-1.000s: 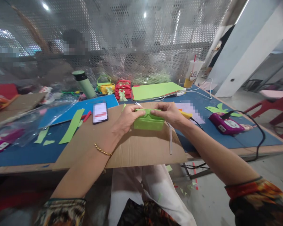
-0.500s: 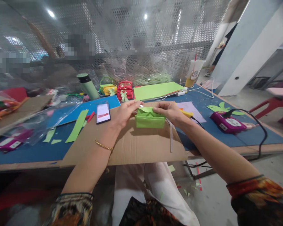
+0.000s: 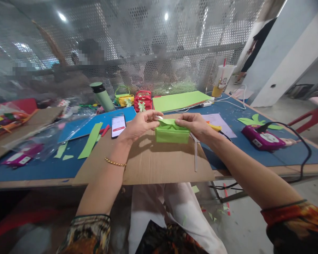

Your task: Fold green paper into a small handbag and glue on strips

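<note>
My right hand (image 3: pixel 193 124) pinches the upper right edge of a small lime-green paper box (image 3: pixel 172 136), held over the brown cardboard sheet (image 3: pixel 159 164). The box has a folded flap along its top, and its flat front faces me. At its upper left corner is my left hand (image 3: pixel 143 124), thumb beside the box edge and index finger raised above. A small white piece (image 3: pixel 159 117) shows between those fingertips; its kind is unclear. Just right of the box, a thin whitish strip (image 3: pixel 195 155) lies on the cardboard. Behind my right hand is a yellow tool with a cord (image 3: pixel 214 127).
A phone (image 3: pixel 118 126), green paper strips (image 3: pixel 90 140) and a green tumbler (image 3: pixel 102 97) are on the left. Small red (image 3: pixel 143 101) and yellow (image 3: pixel 125 100) bags stand behind. On the right are a drink cup (image 3: pixel 222 80) and a purple power socket (image 3: pixel 263 137) with a black cable.
My left index finger and thumb have parted slightly at the box's left corner. The right hand keeps its pinch. The whole view has shifted a little.
</note>
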The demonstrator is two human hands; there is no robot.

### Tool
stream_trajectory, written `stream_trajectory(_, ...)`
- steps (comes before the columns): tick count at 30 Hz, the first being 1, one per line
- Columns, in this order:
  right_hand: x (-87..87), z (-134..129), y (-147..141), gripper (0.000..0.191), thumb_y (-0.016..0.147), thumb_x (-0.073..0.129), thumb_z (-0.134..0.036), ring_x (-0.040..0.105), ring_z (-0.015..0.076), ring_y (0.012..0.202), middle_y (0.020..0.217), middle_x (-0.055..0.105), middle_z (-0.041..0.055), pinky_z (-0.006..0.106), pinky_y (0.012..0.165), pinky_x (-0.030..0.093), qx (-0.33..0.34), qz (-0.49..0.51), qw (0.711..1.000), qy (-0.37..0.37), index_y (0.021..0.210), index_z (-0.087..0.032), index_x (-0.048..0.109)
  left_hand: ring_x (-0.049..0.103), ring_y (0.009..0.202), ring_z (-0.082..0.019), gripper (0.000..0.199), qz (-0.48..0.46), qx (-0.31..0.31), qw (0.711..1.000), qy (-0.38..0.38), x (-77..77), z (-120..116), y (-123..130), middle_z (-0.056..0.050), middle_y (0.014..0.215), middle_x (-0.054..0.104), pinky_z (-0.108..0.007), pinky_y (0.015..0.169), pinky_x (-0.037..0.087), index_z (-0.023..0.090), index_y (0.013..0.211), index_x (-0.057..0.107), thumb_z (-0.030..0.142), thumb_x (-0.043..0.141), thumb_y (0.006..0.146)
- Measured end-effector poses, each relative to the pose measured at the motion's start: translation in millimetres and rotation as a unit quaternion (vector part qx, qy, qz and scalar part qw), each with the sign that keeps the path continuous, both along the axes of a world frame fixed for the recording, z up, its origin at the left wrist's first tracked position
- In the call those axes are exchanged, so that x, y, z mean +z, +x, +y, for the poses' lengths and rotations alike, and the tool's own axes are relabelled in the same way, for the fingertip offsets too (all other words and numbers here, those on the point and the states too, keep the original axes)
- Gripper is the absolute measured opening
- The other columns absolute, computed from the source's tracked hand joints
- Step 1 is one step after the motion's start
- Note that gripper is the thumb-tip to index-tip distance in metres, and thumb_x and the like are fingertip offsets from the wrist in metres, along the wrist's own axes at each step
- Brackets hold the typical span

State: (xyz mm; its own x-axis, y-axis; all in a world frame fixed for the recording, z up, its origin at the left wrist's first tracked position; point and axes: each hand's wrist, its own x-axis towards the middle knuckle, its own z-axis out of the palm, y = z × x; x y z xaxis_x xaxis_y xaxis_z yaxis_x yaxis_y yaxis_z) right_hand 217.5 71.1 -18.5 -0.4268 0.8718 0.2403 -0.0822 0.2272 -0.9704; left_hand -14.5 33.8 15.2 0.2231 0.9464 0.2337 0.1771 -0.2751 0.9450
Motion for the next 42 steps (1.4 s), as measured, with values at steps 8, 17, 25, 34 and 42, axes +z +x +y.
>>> stream_trajectory(8,-6.7,8,2,0.059,0.072,0.082,-0.074,0.045,0.0098,0.054,0.058,0.052,-0.0032,0.026,0.05,0.037,-0.008,-0.017,0.999,0.033,0.064,-0.02,0.062,0.067,0.074,-0.016,0.021,0.012,0.039,0.997,-0.064,-7.9,12,-10,-0.006,0.083,0.076,-0.03,0.068,0.053,0.016,0.092,0.081,0.023,0.08,0.072)
stream_trajectory(17,-4.9,15,3,0.04,0.068,0.09,-0.053,0.057,0.0095,0.055,0.067,0.072,0.0028,0.022,0.05,0.046,-0.091,0.008,0.995,0.029,0.071,-0.018,0.071,0.063,0.063,-0.014,0.015,0.034,0.15,0.975,-0.163,-21.7,27,-58,-0.003,0.072,0.073,-0.028,0.063,0.05,0.015,0.08,0.077,0.014,0.081,0.066)
stream_trajectory(25,-6.8,11,-2,0.032,0.073,0.089,-0.044,0.056,0.0094,0.049,0.055,0.066,0.0011,0.022,0.047,0.044,-0.065,-0.027,0.997,0.014,0.069,-0.017,0.074,0.061,0.068,-0.011,0.019,0.001,0.147,0.982,-0.115,-19.8,19,-69,0.0,0.078,0.074,-0.023,0.066,0.046,0.017,0.085,0.078,0.019,0.083,0.067)
stream_trajectory(34,-5.7,9,7,0.039,0.08,0.084,-0.052,0.07,0.016,0.077,0.093,0.078,0.007,0.029,0.068,0.057,-0.028,0.039,0.998,0.043,0.099,-0.019,0.077,0.069,0.074,-0.014,0.031,-0.09,0.075,0.992,-0.053,-0.1,22,-38,-0.003,0.084,0.078,-0.028,0.074,0.055,0.016,0.088,0.081,0.026,0.092,0.061)
stream_trajectory(42,0.6,-11,-9,0.054,0.066,0.096,-0.057,0.071,0.0185,0.084,0.094,0.077,0.0056,0.031,0.074,0.06,0.116,0.018,0.993,0.015,0.099,-0.021,0.074,0.069,0.073,-0.013,0.023,-0.116,0.055,0.988,-0.084,-7.5,10,-28,-0.005,0.088,0.079,-0.025,0.071,0.054,0.015,0.09,0.081,0.022,0.087,0.069)
